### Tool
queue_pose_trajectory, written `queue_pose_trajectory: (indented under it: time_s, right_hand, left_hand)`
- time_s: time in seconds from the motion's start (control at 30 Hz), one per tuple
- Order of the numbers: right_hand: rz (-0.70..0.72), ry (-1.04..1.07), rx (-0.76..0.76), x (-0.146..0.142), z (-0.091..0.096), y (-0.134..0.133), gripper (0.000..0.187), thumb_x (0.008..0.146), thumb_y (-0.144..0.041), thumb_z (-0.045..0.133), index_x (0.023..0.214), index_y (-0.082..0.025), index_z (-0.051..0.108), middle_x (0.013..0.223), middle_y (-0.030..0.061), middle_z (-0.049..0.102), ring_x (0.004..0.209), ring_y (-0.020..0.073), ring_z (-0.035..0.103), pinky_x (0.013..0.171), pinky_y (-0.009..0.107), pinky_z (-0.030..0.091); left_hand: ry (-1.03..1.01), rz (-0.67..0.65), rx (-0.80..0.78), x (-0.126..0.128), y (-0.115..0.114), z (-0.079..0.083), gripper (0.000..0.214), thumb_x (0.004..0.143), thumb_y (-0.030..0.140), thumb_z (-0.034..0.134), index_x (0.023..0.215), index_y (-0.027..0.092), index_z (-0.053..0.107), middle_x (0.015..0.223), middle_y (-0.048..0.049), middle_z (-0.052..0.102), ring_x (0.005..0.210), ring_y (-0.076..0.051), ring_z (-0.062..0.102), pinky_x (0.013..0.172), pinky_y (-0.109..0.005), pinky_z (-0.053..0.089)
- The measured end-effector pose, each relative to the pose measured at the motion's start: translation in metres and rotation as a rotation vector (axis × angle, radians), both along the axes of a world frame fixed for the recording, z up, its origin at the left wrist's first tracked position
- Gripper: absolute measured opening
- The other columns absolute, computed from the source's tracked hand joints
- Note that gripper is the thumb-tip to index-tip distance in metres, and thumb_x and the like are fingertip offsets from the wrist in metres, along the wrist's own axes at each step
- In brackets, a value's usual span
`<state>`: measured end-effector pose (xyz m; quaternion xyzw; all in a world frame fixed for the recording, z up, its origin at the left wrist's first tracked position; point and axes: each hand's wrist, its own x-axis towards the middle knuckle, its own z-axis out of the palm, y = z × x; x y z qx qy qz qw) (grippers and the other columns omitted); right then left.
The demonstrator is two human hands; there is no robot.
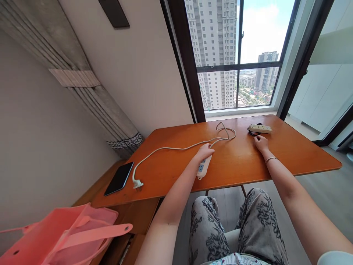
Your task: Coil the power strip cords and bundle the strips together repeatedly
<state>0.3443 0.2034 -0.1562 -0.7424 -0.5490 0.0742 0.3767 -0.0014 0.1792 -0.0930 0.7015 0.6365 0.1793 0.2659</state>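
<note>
My left hand (204, 151) is closed around the cord end of a white power strip (203, 168) lying at the table's near side. Its white cord (176, 148) loops toward the back and then runs left to a white plug (137, 183). My right hand (260, 142) rests on the table with curled fingers, just in front of a second, beige power strip (260, 128). A black cord (253, 132) lies bundled beside that strip, close to my right fingertips. Whether those fingers hold anything is hidden.
The orange-brown wooden table (171, 173) reaches the window. A dark tablet or phone (119, 178) lies at its left end. A pink bag (68, 235) stands at lower left on a wooden surface. A grey curtain (91, 99) hangs at left.
</note>
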Motion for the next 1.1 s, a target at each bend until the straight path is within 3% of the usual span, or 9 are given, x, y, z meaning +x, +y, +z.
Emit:
queue_pose_trajectory:
  time_s: [0.17, 0.27, 0.37, 0.5, 0.57, 0.7, 0.8, 0.97, 1.1]
  right_hand:
    - [0.094, -0.019, 0.000, -0.010, 0.002, -0.010, 0.028, 0.086, -0.030, 0.053, 0.096, -0.016, 0.075, 0.101, 0.0152, 0.074, 0.092, 0.0256, 0.066, 0.082, 0.034, 0.046]
    - [0.176, -0.030, 0.019, -0.023, -0.001, -0.022, 0.033, 0.083, -0.029, 0.056, 0.109, -0.015, 0.071, 0.107, 0.0135, 0.071, 0.092, 0.0234, 0.065, 0.086, 0.035, 0.048]
    - [0.262, -0.019, 0.122, -0.040, -0.006, -0.040, 0.053, 0.080, -0.030, 0.059, 0.130, -0.012, 0.058, 0.127, 0.0170, 0.060, 0.093, 0.0231, 0.064, 0.089, 0.040, 0.050]
    - [0.383, -0.071, 0.429, -0.069, -0.005, -0.071, 0.070, 0.079, -0.038, 0.066, 0.141, -0.015, 0.045, 0.148, 0.0197, 0.041, 0.131, 0.0319, 0.047, 0.103, 0.049, 0.044]
    - [0.377, -0.121, 0.524, -0.082, 0.001, -0.086, 0.063, 0.083, -0.041, 0.065, 0.139, -0.017, 0.048, 0.146, 0.0180, 0.044, 0.135, 0.0330, 0.042, 0.107, 0.052, 0.039]
    - [0.279, -0.143, 0.594, -0.096, 0.024, -0.108, 0.025, 0.097, -0.040, 0.051, 0.107, -0.023, 0.067, 0.114, 0.0099, 0.067, 0.114, 0.0304, 0.053, 0.099, 0.051, 0.038]
    - [0.301, -0.106, 0.662, -0.099, 0.042, -0.120, 0.025, 0.098, -0.041, 0.051, 0.090, -0.024, 0.068, 0.093, 0.0070, 0.069, 0.102, 0.0279, 0.056, 0.093, 0.047, 0.039]
    - [0.457, 0.115, 0.680, -0.109, 0.059, -0.143, 0.027, 0.099, -0.042, 0.048, 0.087, -0.023, 0.062, 0.077, 0.0033, 0.062, 0.072, 0.0189, 0.056, 0.067, 0.033, 0.044]
    - [0.541, 0.139, 0.620, -0.116, 0.062, -0.157, 0.027, 0.098, -0.043, 0.049, 0.089, -0.023, 0.064, 0.077, 0.0031, 0.062, 0.068, 0.0170, 0.056, 0.063, 0.030, 0.044]
  left_hand:
    - [-0.384, -0.073, -0.112, 0.010, -0.033, 0.005, 0.046, 0.065, 0.016, 0.049, 0.106, 0.017, 0.069, 0.064, 0.0008, 0.057, 0.055, -0.014, 0.051, 0.052, -0.025, 0.041]
    - [-0.807, -0.135, -0.211, 0.015, -0.056, 0.010, 0.044, 0.055, 0.016, 0.050, 0.094, 0.018, 0.070, 0.061, 0.0029, 0.049, 0.053, -0.011, 0.043, 0.051, -0.023, 0.036]
    - [-0.991, -0.189, -0.250, 0.020, -0.079, 0.016, 0.038, 0.052, 0.018, 0.051, 0.084, 0.017, 0.071, 0.063, 0.0026, 0.046, 0.056, -0.010, 0.042, 0.052, -0.023, 0.034]
    - [-1.063, -0.243, -0.255, 0.024, -0.106, 0.023, 0.029, 0.054, 0.020, 0.055, 0.079, 0.017, 0.069, 0.067, 0.0020, 0.046, 0.056, -0.009, 0.042, 0.052, -0.023, 0.032]
    - [-1.102, -0.269, -0.261, 0.023, -0.118, 0.026, 0.022, 0.061, 0.025, 0.060, 0.080, 0.016, 0.067, 0.065, 0.0020, 0.045, 0.055, -0.009, 0.042, 0.052, -0.024, 0.031]
    - [-1.237, -0.327, -0.262, 0.016, -0.138, 0.034, 0.028, 0.074, 0.043, 0.068, 0.077, 0.016, 0.062, 0.057, 0.0037, 0.040, 0.051, -0.009, 0.040, 0.050, -0.024, 0.029]
    - [-1.331, -0.415, -0.268, 0.009, -0.151, 0.035, 0.039, 0.077, 0.050, 0.073, 0.070, 0.017, 0.053, 0.055, 0.0040, 0.041, 0.049, -0.008, 0.042, 0.049, -0.023, 0.031]
    - [-1.224, -0.752, -0.417, 0.004, -0.170, 0.034, 0.043, 0.084, 0.058, 0.065, 0.077, 0.018, 0.048, 0.060, 0.0002, 0.059, 0.040, -0.010, 0.050, 0.040, -0.022, 0.032]
    - [-1.182, -0.755, -0.265, 0.009, -0.184, 0.045, 0.040, 0.088, 0.056, 0.063, 0.094, 0.018, 0.053, 0.072, -0.0024, 0.068, 0.039, -0.007, 0.051, 0.044, -0.020, 0.036]
